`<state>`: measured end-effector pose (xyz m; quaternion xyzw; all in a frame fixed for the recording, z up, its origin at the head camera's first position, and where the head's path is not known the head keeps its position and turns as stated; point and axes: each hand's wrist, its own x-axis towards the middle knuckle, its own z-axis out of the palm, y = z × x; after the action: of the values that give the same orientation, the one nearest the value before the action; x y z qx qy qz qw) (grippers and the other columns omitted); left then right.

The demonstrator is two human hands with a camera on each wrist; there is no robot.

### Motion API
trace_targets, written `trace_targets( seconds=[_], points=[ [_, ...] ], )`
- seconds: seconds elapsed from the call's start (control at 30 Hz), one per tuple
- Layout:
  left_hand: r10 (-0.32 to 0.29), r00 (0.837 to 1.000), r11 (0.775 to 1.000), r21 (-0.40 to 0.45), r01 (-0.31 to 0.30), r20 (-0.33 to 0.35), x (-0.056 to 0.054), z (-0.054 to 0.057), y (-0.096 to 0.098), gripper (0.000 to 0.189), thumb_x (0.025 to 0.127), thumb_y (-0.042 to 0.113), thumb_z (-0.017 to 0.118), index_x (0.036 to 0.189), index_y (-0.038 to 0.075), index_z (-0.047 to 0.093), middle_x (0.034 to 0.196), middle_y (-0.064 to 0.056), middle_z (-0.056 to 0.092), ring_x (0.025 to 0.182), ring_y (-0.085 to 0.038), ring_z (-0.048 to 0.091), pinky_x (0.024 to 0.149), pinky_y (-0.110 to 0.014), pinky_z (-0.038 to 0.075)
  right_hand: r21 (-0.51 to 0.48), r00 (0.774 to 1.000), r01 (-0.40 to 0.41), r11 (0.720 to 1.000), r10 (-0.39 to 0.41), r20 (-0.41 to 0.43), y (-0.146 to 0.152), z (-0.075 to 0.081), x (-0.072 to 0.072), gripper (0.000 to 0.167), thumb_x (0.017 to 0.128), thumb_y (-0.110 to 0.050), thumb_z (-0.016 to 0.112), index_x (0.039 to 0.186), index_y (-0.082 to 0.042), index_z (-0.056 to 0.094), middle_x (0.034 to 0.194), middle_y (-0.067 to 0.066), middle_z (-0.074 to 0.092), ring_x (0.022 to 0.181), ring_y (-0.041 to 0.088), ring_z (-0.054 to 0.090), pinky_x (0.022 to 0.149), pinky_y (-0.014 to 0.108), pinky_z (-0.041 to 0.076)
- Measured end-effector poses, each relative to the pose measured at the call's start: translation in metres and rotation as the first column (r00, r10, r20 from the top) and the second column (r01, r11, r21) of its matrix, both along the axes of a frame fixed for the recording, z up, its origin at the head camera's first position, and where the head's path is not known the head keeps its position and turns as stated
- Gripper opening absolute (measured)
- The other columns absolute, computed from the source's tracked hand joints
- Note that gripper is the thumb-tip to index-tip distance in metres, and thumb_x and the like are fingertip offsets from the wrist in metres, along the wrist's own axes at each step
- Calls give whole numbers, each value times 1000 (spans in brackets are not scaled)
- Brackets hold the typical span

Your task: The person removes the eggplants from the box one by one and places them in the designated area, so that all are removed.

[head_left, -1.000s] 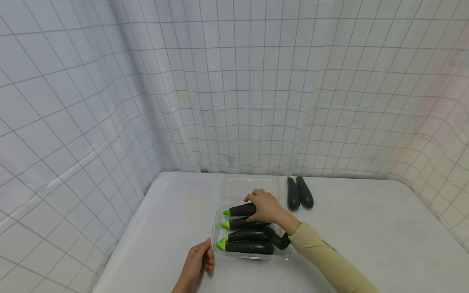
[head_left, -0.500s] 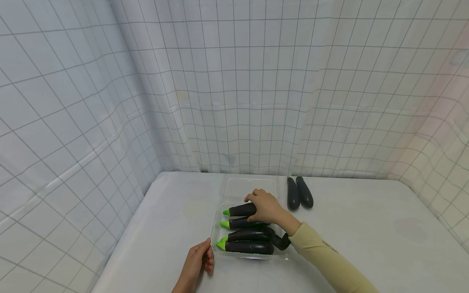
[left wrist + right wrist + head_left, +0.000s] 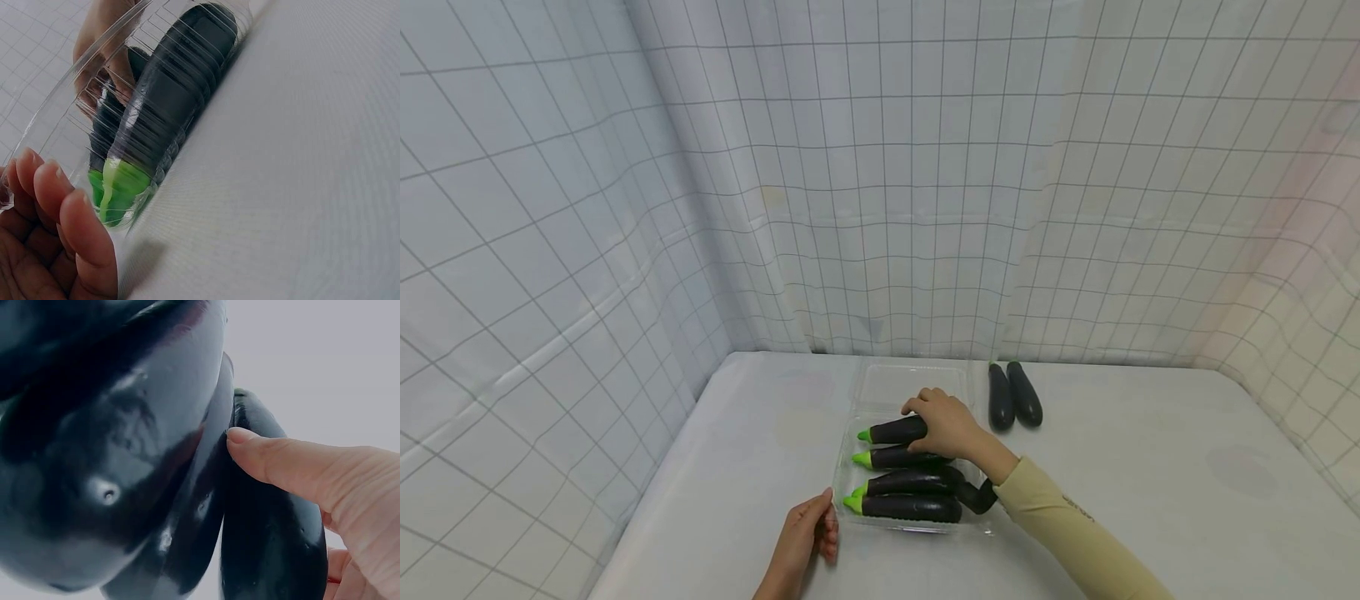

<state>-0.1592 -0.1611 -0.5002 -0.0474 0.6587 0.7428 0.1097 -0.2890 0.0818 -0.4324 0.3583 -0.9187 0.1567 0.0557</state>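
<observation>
In the head view, a clear plastic container [image 3: 846, 475] holds several dark eggplants lying side by side, green stems to the left. My right hand [image 3: 946, 423] grips the farthest eggplant [image 3: 891, 432], fingers over its far side and thumb on its near side. The right wrist view has the thumb [image 3: 281, 459] against that eggplant [image 3: 269, 537], with other eggplants [image 3: 112, 462] close to the camera. My left hand [image 3: 805, 529] pinches the container's left rim near the front corner. Its curled fingers [image 3: 87, 231] appear beside the clear wall in the left wrist view.
Two more eggplants [image 3: 1013, 396] lie on the white table [image 3: 1150, 467] at the back, right of the container. The container's clear lid [image 3: 910, 383] is folded back behind it. A black rounded thing [image 3: 977, 498] shows by the right wrist. White gridded curtains [image 3: 910, 208] surround the table.
</observation>
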Motion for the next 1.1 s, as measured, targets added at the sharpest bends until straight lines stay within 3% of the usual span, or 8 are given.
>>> trace_targets(
  seconds=[0.83,1.1],
  points=[
    [2,1000,1000,-20,-3,-23,1,-2,0,43,100,39,44,68,10,46,59,0,49,46,-8,46,46,-22,46,13,998,-2,1000,3,-59,1,-4,-1,44,75,-33,82,110,-13,64,98,4,56,84,21,52,67,39,46],
    [11,1000,1000,-11,-11,3,0,1,0,43,103,34,41,68,10,46,59,-1,49,47,-9,46,46,-23,46,1,999,1,1000,0,-51,0,-3,-2,43,75,-32,81,109,-13,64,99,4,56,85,21,53,68,40,46]
  ],
)
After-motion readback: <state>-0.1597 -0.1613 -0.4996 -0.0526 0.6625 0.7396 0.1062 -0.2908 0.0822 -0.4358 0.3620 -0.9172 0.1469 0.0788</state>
